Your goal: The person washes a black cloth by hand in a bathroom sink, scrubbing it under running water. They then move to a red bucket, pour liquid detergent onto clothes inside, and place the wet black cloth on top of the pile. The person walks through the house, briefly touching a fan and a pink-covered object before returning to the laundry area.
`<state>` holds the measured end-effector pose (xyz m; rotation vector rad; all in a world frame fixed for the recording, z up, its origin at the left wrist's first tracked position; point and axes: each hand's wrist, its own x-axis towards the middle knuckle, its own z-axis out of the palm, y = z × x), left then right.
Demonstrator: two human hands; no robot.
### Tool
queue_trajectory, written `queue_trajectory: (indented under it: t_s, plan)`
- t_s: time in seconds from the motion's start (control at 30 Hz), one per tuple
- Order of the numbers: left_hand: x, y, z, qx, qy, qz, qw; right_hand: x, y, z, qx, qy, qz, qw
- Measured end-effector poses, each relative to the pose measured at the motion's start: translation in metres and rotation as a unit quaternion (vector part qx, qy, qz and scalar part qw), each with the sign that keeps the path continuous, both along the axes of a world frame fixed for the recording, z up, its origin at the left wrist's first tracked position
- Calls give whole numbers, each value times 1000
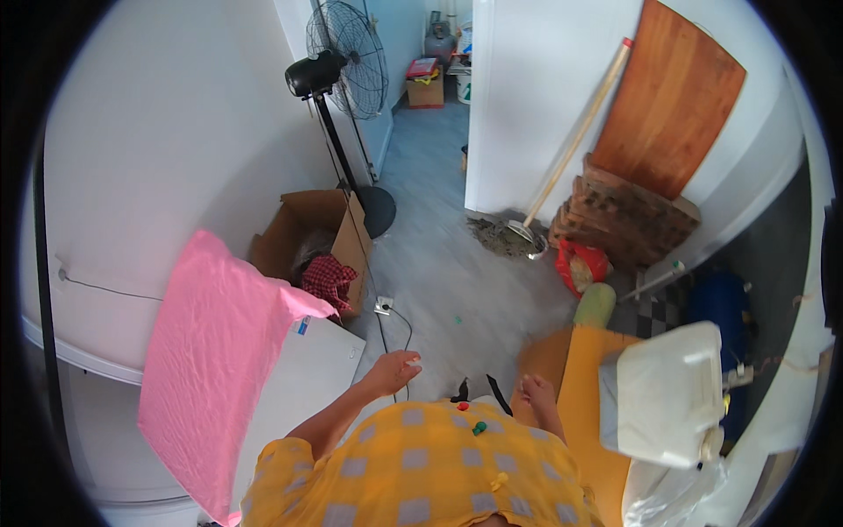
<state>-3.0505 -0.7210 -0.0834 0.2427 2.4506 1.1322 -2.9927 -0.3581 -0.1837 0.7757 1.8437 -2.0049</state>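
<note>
My left hand (392,372) is in front of my body with its fingers curled in, and nothing shows in it. It is nearest to the white cabinet (307,373), which is partly draped with a pink cloth (206,351). My right hand (538,397), also curled and holding nothing I can see, hangs beside a flat brown cardboard sheet (542,356). Between the hands, two black straps (499,393) show at the edge of my yellow checked garment.
A black standing fan (338,132) and an open cardboard box (303,215) stand left of the doorway. A power socket (384,305) with cords lies on the floor. Right are a long-handled tool (575,140), bricks (615,215), a wooden board (672,97) and a white jerrycan (667,395).
</note>
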Motion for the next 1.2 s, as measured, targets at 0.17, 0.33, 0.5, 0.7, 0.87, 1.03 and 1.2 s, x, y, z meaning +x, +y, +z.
queue_trajectory:
  t_s: [0.17,0.33,0.5,0.7,0.87,1.03,1.2]
  plan:
    - [-69,19,-22,13,-24,85,996,-115,27,-18,-13,-24,32,999]
    - [-139,51,-21,29,-46,192,980,-272,55,-25,17,-26,99,995]
    - [-209,80,-11,91,-18,233,968,-410,56,-12,68,-16,244,967]
    - [-272,75,-37,69,-89,304,946,-543,15,-1,47,15,348,936]
    - [-358,52,-52,91,-76,329,937,-633,-42,2,25,19,365,930]
    - [-469,18,-35,116,15,329,937,-719,-82,17,70,15,384,921]
    - [-549,-14,-3,145,62,336,929,-810,-118,13,74,8,376,924]
